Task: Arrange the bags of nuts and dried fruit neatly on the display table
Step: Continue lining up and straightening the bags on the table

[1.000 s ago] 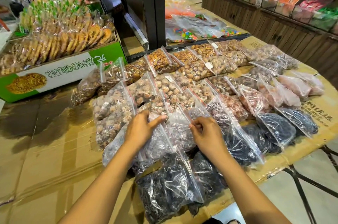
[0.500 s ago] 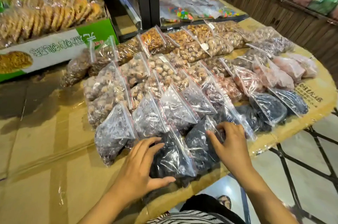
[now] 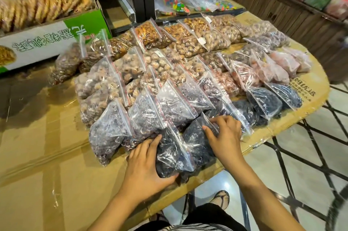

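We see the left hand (image 3: 145,168) curl fingers (image 3: 148,144) round a dark fruit bag (image 3: 173,157) at the near edge of the counter (image 3: 56,174); the right hand (image 3: 226,140) pinches the neighbouring bag (image 3: 195,136). A push could slide either off.

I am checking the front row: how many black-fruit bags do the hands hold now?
2. The left hand holds the nearest black bag at the table edge; the right hand pinches the top of the next black bag, just right of it. Others may be hidden.
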Demonstrator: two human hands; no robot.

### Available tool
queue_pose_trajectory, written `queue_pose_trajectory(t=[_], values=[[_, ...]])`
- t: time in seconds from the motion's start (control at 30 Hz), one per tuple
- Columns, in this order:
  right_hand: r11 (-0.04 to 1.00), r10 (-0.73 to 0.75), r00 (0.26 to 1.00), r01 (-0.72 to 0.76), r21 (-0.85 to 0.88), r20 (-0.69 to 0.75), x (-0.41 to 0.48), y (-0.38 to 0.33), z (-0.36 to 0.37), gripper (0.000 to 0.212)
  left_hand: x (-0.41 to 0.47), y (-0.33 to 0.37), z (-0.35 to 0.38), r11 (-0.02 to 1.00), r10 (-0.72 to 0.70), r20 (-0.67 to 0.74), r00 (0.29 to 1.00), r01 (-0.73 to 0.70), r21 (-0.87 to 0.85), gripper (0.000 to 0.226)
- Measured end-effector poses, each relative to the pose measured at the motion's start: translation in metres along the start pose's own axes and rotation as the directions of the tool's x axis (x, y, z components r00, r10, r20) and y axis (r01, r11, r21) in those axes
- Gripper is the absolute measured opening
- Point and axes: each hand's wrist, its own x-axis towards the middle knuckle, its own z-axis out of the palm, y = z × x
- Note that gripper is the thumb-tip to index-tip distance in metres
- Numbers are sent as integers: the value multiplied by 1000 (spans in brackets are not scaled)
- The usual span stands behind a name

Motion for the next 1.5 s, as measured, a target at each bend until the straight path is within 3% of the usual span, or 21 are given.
queue_pose_trajectory(t=[0.13,0.27,0.33,0.4,0.47,0.57,0.7,0.83,0.97,1.07,1.2,1.33,1.5], values=[[990,-136,990,136,-25,28,6,-2,-5,16,1,-3,8,1000,3,-68,998,-3,-6,108],[930,-342,934,353,-107,106,13,-6,-7,11,2,-6,9,998,-3,-72,997,-1,-59,105],[949,-285,955,269,164,82,11,-9,-7,6,2,-7,8,987,23,-115,993,-41,-156,99],[886,-163,987,141,441,11,7,-13,-4,15,0,-7,7,961,32,-172,985,-78,-267,94],[845,-99,993,117,522,-63,3,-15,-1,13,-1,-3,5,927,-3,-231,973,-84,-366,93],[852,-116,989,145,503,-89,1,-14,2,7,4,8,6,897,-11,-227,974,-90,-432,97],[916,-145,988,155,369,-55,5,-10,-2,9,19,19,11,959,22,-114,993,-53,-277,106],[916,3,998,-25,400,55,11,4,-20,25,18,18,12,976,18,-73,997,-33,-217,111],[882,143,990,-134,451,13,10,27,-43,26,17,23,6,985,-1,-31,1000,-4,-172,115],[945,177,981,-148,290,-75,12,49,-55,36,13,25,4,990,-39,-65,997,30,-137,119],[982,170,985,-168,89,-13,26,61,-56,51,1,26,14,989,-26,-197,980,-4,-148,112],[977,144,986,-155,148,82,39,53,-51,36,0,36,25,996,-10,-263,965,-13,-88,108],[964,118,984,-145,222,131,55,57,-56,4,6,51,35,991,-134,-256,957,134,-18,103]])
